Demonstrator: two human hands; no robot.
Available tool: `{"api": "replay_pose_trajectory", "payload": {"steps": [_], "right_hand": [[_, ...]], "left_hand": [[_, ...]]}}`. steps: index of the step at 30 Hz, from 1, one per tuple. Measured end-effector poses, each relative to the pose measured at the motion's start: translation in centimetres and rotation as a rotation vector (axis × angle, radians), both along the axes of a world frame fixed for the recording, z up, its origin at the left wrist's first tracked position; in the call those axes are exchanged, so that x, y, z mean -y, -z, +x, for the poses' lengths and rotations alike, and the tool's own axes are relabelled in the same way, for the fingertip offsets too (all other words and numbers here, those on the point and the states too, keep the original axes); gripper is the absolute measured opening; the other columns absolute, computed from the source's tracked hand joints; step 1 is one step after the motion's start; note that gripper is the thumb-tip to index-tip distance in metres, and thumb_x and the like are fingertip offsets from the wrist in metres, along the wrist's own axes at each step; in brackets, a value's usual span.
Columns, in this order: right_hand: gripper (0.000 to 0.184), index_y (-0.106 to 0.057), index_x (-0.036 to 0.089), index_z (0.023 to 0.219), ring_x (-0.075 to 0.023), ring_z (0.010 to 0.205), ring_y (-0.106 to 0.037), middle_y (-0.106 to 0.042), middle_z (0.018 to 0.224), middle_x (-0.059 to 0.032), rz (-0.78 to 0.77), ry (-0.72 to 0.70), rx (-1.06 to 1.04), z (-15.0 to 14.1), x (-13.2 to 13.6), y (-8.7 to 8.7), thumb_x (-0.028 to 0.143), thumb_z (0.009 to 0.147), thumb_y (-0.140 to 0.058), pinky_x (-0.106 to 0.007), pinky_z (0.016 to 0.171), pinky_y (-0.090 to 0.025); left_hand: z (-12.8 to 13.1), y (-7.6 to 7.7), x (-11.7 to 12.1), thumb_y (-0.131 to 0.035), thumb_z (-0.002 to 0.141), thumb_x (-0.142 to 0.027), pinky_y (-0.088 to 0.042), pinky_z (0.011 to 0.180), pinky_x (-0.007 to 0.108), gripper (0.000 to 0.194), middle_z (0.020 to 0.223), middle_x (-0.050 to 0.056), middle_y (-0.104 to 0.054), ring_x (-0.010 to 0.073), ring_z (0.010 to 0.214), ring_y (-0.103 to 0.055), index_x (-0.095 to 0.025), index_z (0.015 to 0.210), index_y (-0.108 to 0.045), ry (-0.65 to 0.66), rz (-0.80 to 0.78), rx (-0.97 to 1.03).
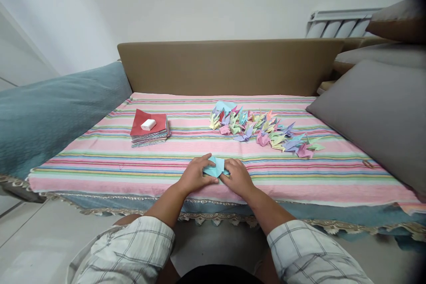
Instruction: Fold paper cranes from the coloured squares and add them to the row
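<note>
A small light-blue piece of folded origami paper lies on the striped cloth near the front edge, between my two hands. My left hand grips its left side, with the thumb low and the fingers along the top. On the right side, my right hand pinches the paper's edge, its fingers curled over it. The underside of the paper is hidden. Beyond my hands, several folded paper cranes in many pastel colours lie in a loose cluster.
At the left sits a stack of paper sheets with a red sheet and a white block on top. A grey cushion leans at the right, near a small brown ring-like item. A brown backrest stands behind the striped cloth.
</note>
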State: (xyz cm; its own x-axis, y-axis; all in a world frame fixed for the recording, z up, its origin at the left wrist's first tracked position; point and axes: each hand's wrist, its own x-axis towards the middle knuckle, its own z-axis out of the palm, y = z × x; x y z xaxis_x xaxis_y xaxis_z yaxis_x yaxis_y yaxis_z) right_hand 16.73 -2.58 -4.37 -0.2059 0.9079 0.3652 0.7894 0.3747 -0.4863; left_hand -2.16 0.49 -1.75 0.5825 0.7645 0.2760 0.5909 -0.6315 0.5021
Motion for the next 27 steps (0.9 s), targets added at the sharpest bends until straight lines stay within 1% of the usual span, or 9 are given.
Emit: {"api": "replay_pose_trajectory", "payload": {"steps": [4, 8, 12, 14, 16, 19, 21, 23, 27], "right_hand": [[0.021, -0.063, 0.018, 0.095, -0.0218, 0.093, -0.049, -0.061, 0.096, -0.0055, -0.004, -0.011, -0.001, 0.1, 0.1, -0.1, 0.024, 0.076, -0.057, -0.032, 0.084, -0.036], [0.033, -0.06, 0.018, 0.109, -0.0221, 0.096, -0.049, -0.061, 0.102, -0.0063, 0.0, -0.029, -0.027, 0.2, 0.1, -0.2, 0.022, 0.076, -0.055, -0.033, 0.086, -0.036], [0.035, -0.061, 0.017, 0.107, -0.0231, 0.098, -0.049, -0.062, 0.104, -0.0076, 0.0, -0.061, -0.079, 0.5, 0.0, -0.2, 0.018, 0.073, -0.054, -0.035, 0.088, -0.036], [0.032, -0.063, 0.018, 0.102, -0.0223, 0.097, -0.051, -0.063, 0.102, -0.007, -0.019, -0.086, -0.156, 0.8, -0.2, -0.2, 0.015, 0.074, -0.048, -0.035, 0.088, -0.037], [0.03, -0.062, 0.019, 0.098, -0.0205, 0.094, -0.054, -0.064, 0.098, -0.0051, -0.076, -0.07, -0.313, 1.2, -0.4, -0.3, 0.016, 0.076, -0.042, -0.034, 0.085, -0.039], [0.027, -0.057, 0.021, 0.096, -0.0182, 0.084, -0.059, -0.065, 0.09, -0.0027, -0.208, 0.007, -0.655, 1.7, -0.6, -0.4, 0.029, 0.084, -0.035, -0.031, 0.076, -0.045], [0.03, -0.054, 0.021, 0.097, -0.0176, 0.082, -0.061, -0.065, 0.088, -0.0024, -0.275, 0.011, -0.817, 1.9, -0.6, -0.6, 0.042, 0.086, -0.035, -0.03, 0.073, -0.047], [0.032, -0.052, 0.021, 0.096, -0.017, 0.079, -0.061, -0.065, 0.084, -0.0019, -0.31, -0.014, -0.861, 1.9, -0.7, -0.8, 0.048, 0.082, -0.043, -0.029, 0.071, -0.047], [0.03, -0.051, 0.019, 0.091, -0.0135, 0.063, -0.057, -0.06, 0.073, 0.0012, -0.358, -0.01, -0.791, 1.5, -0.9, -1.0, 0.041, 0.072, -0.058, -0.025, 0.058, -0.046]], "left_hand": [[0.2, -0.3, 0.0, -0.069, 0.066, -0.051, -0.035, 0.098, 0.046, 0.046, 0.135, 0.012, -0.046, 0.0298, 0.12, -0.045, -0.024, 0.103, -0.064, 0.024, 0.021, -0.038], [0.3, -0.7, 0.2, -0.063, 0.073, -0.048, -0.037, 0.096, 0.046, 0.037, 0.135, 0.01, -0.046, 0.0291, 0.116, -0.048, -0.026, 0.103, -0.067, 0.036, 0.069, -0.079], [0.5, -1.0, 0.4, -0.058, 0.078, -0.048, -0.038, 0.095, 0.045, 0.033, 0.135, 0.009, -0.046, 0.0279, 0.113, -0.049, -0.028, 0.103, -0.068, 0.065, 0.13, -0.119], [0.6, -1.1, 0.5, -0.055, 0.08, -0.048, -0.037, 0.095, 0.045, 0.033, 0.136, 0.009, -0.045, 0.0277, 0.114, -0.048, -0.029, 0.103, -0.068, 0.069, 0.15, -0.155], [0.7, -1.2, 0.5, -0.052, 0.081, -0.049, -0.038, 0.095, 0.046, 0.032, 0.137, 0.008, -0.043, 0.0276, 0.115, -0.047, -0.03, 0.103, -0.067, 0.069, 0.162, -0.19], [0.9, -1.4, 0.5, -0.051, 0.082, -0.049, -0.038, 0.094, 0.046, 0.033, 0.138, 0.009, -0.042, 0.0285, 0.115, -0.046, -0.03, 0.103, -0.067, 0.075, 0.173, -0.222], [1.0, -1.5, 0.5, -0.052, 0.081, -0.049, -0.038, 0.094, 0.047, 0.034, 0.137, 0.009, -0.042, 0.0293, 0.114, -0.047, -0.029, 0.102, -0.068, 0.083, 0.181, -0.23], [1.1, -1.6, 0.5, -0.053, 0.081, -0.049, -0.038, 0.093, 0.047, 0.033, 0.137, 0.01, -0.043, 0.0292, 0.113, -0.047, -0.028, 0.101, -0.069, 0.091, 0.19, -0.225], [1.6, -2.1, 0.7, -0.055, 0.079, -0.049, -0.037, 0.094, 0.047, 0.031, 0.136, 0.009, -0.044, 0.0291, 0.111, -0.048, -0.027, 0.095, -0.071, 0.093, 0.222, -0.236]]}}
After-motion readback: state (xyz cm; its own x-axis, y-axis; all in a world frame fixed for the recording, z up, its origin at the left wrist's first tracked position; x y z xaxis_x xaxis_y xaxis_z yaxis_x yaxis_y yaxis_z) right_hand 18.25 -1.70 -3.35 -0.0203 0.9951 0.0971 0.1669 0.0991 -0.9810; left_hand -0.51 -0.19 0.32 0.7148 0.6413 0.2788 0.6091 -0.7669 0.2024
